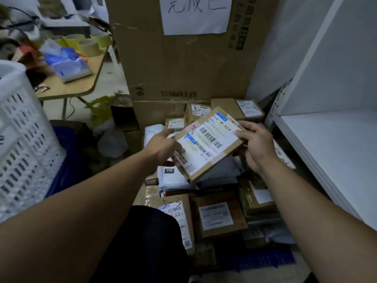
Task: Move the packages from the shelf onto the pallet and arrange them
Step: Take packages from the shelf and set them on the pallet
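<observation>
A flat brown cardboard package with white barcode labels hangs tilted in the air between both hands. My left hand grips its left edge. My right hand grips its right edge, thumb on the label. Below it lies a pile of several packages, brown boxes and grey mailer bags, on a blue pallet whose grid shows at the lower right. The white shelf stands at the right, its visible board bare.
A tall SF Express carton with a handwritten paper sign stands behind the pile. A white perforated crate sits at the left over a blue bin. A wooden table with tape rolls and bags is at the back left.
</observation>
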